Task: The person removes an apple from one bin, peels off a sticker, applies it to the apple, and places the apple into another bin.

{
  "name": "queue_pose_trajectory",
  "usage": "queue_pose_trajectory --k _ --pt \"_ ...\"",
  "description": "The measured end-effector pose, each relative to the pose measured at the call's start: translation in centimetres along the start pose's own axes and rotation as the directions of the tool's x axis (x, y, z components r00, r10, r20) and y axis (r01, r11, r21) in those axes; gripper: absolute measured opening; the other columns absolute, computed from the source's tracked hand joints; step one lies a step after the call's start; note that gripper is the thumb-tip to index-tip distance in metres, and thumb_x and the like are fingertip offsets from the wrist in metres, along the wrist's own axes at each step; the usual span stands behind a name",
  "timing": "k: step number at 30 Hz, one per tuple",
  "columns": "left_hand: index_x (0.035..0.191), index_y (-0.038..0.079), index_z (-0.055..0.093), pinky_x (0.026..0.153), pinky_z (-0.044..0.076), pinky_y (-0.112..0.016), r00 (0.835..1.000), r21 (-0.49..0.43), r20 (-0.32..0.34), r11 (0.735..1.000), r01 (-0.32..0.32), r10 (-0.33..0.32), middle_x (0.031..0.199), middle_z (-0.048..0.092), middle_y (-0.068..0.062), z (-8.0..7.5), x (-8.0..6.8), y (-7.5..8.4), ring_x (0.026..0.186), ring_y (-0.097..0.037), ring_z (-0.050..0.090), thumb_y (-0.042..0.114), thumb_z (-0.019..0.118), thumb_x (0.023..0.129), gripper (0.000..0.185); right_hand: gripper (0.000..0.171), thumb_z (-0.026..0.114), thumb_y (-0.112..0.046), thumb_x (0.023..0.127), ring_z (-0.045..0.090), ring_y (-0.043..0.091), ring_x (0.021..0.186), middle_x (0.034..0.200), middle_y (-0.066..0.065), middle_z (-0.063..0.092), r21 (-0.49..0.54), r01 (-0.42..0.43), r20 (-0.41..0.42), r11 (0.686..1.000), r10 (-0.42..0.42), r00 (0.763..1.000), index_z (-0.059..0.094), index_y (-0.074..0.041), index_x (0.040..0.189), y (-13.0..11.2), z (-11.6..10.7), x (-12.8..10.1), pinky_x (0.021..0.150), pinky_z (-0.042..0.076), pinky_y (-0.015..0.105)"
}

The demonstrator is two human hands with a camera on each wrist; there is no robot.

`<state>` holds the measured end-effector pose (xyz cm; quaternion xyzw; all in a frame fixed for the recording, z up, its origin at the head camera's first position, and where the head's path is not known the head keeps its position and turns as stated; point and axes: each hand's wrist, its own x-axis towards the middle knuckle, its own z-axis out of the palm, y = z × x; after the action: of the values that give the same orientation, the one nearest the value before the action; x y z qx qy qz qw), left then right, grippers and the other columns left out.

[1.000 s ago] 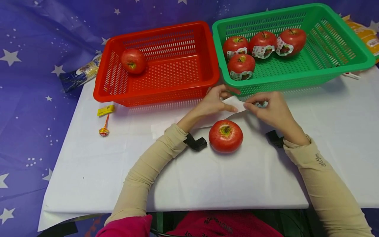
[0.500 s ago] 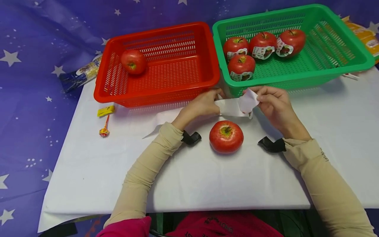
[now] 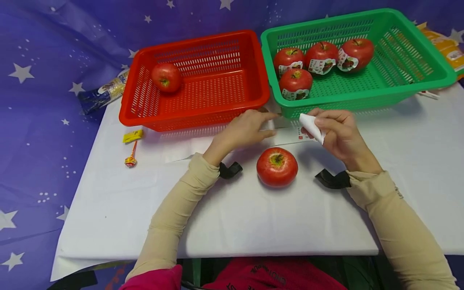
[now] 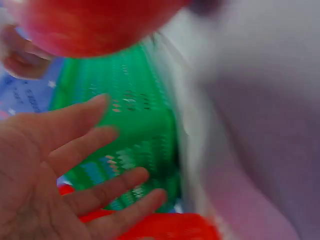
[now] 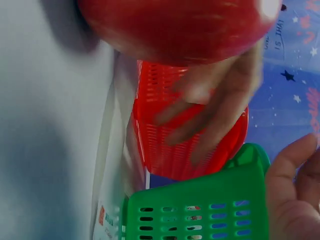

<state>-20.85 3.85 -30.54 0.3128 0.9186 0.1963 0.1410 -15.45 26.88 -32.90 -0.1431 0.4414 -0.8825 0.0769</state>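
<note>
My right hand (image 3: 340, 133) pinches a curled sticker (image 3: 312, 127), its white back showing. My left hand (image 3: 244, 128) has its fingers spread just above a white backing strip (image 3: 188, 148) on the table and holds nothing; the left wrist view shows the same open palm, blurred. Part of the strip lies hidden beneath that hand, and a printed label (image 3: 305, 134) shows at its right end. Between the two forearms stands a red apple (image 3: 277, 167) without a sticker, stem end up. It also fills the top of the left wrist view as a red apple (image 4: 100, 25).
A red basket (image 3: 203, 117) at the back left holds one apple (image 3: 166, 77). Beside it a green basket (image 3: 362, 100) holds several apples with stickers. A lollipop (image 3: 131, 161) and a yellow packet (image 3: 133, 136) lie at the left. Packaged food (image 3: 103, 92) lies beyond the red basket.
The sticker has come off the strip and is now in my right hand. My left hand has let go of the strip, which has dropped to the table, and its fingers have spread.
</note>
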Motion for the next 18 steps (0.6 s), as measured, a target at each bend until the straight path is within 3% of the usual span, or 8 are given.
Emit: queue_pose_trajectory --k 3,4,5,7,10,14,18 --pt "0.092 0.012 0.077 0.086 0.051 -0.035 0.998 0.05 -0.061 0.999 0.001 0.002 0.111 0.069 -0.002 -0.8 -1.3 0.8 0.102 -0.019 0.062 0.039 0.054 0.097 0.035 0.03 0.051 0.011 0.09 0.06 0.021 0.089 0.098 0.01 0.069 -0.111 -0.06 -0.059 0.992 0.054 0.997 0.077 -0.002 0.086 0.1 0.2 0.0 0.067 0.055 0.024" --pt "0.089 0.012 0.077 0.087 0.051 -0.035 0.998 0.071 -0.069 0.997 0.001 0.004 0.112 0.069 -0.003 -1.0 -1.8 1.0 0.105 -0.019 0.062 0.039 0.053 0.098 0.037 0.028 0.053 0.012 0.089 0.061 0.021 0.089 0.098 0.01 0.069 -0.121 -0.075 -0.059 0.99 0.068 0.996 0.077 -0.001 0.087 0.1 0.2 0.1 0.067 0.054 0.024" --pt "0.091 0.011 0.077 0.086 0.051 -0.035 0.997 0.085 -0.071 0.996 0.001 0.005 0.113 0.068 -0.003 -1.3 -2.3 1.2 0.104 -0.019 0.063 0.038 0.054 0.097 0.036 0.027 0.053 0.014 0.088 0.062 0.021 0.089 0.098 0.011 0.07 -0.127 -0.078 -0.056 0.989 0.072 0.996 0.077 0.001 0.087 0.2 0.3 0.1 0.066 0.054 0.023" --pt "0.112 0.01 0.072 0.09 0.05 -0.035 0.999 0.104 -0.034 0.994 -0.016 0.02 0.119 0.066 -0.003 -1.7 -3.3 1.4 0.106 -0.02 0.061 0.037 0.056 0.096 0.035 0.027 0.053 0.017 0.087 0.062 0.021 0.093 0.1 0.012 0.069 -0.135 -0.065 -0.039 0.989 0.06 0.997 0.076 0.002 0.089 0.3 0.3 0.2 0.067 0.054 0.022" --pt "0.14 0.011 0.051 0.101 0.045 -0.034 0.994 0.051 0.057 0.994 -0.097 0.094 0.136 0.057 -0.005 -2.0 -4.4 1.7 0.121 -0.019 0.055 0.043 0.063 0.091 0.059 0.026 0.054 0.02 0.085 0.059 0.022 0.098 0.101 0.013 0.067 -0.146 -0.015 -0.021 0.989 0.012 1.0 0.074 0.005 0.089 0.5 0.4 0.3 0.071 0.053 0.022" --pt "0.149 0.015 0.036 0.103 0.043 -0.032 0.961 0.057 0.181 0.974 -0.221 0.208 0.141 0.051 -0.005 -0.7 -5.3 3.1 0.125 -0.017 0.051 0.057 0.074 0.076 0.092 0.025 0.057 0.022 0.081 0.06 0.022 0.097 0.098 0.011 0.069 -0.202 0.051 -0.021 0.978 -0.056 0.998 0.074 0.005 0.088 0.9 0.7 0.3 0.074 0.054 0.023" --pt "0.15 0.025 0.033 0.101 0.043 -0.032 0.926 0.162 0.208 0.923 -0.349 0.314 0.141 0.046 -0.005 1.5 -5.0 3.7 0.125 -0.017 0.05 0.053 0.082 0.068 0.1 0.025 0.057 0.023 0.08 0.063 0.021 0.079 0.09 0.01 0.071 -0.257 0.111 -0.008 0.96 -0.117 0.993 0.074 0.006 0.087 1.3 1.1 0.3 0.066 0.051 0.023"
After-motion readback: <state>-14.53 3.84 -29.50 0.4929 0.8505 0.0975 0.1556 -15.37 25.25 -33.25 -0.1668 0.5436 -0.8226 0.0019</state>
